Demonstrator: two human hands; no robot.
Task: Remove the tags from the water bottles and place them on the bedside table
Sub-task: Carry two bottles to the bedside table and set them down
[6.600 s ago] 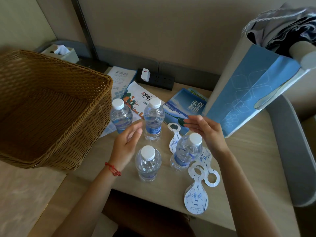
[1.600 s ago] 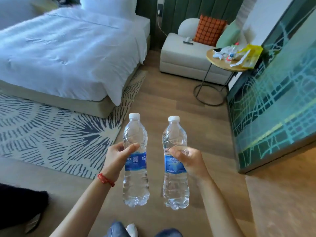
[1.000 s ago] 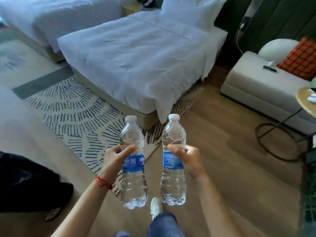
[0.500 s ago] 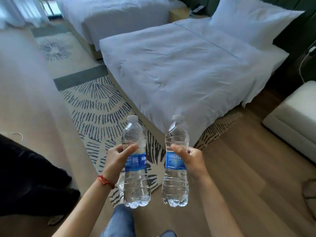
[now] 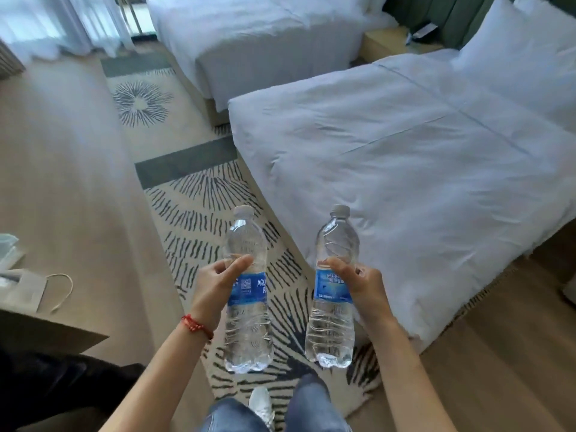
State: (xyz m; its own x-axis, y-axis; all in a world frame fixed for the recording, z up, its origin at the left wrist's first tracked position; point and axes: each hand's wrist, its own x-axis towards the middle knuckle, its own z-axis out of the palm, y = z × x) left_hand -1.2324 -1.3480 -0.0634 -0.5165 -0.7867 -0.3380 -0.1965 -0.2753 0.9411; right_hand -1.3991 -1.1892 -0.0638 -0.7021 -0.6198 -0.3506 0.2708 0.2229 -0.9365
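The person stands in a bedroom and holds two water bottles upright in front of the body, one in each hand. The left hand [image 5: 215, 286] grips the left bottle [image 5: 247, 294] around its middle, with the thumb across the front just above the blue label and the fingers curled behind it. A red string bracelet [image 5: 196, 325] sits on the left wrist. The right hand [image 5: 361, 288] grips the right bottle [image 5: 333, 288] in the same way, thumb on the front at the top edge of the label, fingers wrapped round the back. Both bottles are clear, full of water, closed with white caps, and their necks are bare. The bottles are near each other but apart, with a gap between them. Behind them on the right is a bed [image 5: 405, 169] with white bedding and a pillow [image 5: 523, 57] at its far end. A second bed [image 5: 258, 35] stands further away. Between the two beds, at the far side, a light wooden bedside table [image 5: 389, 42] shows partly. A patterned rug [image 5: 199, 201] lies on the floor below the bottles. At the left edge a paper bag [image 5: 25, 288] with a handle rests on a surface. At the bottom the person's jeans [image 5: 308, 403] and a white shoe [image 5: 261, 403] are visible.
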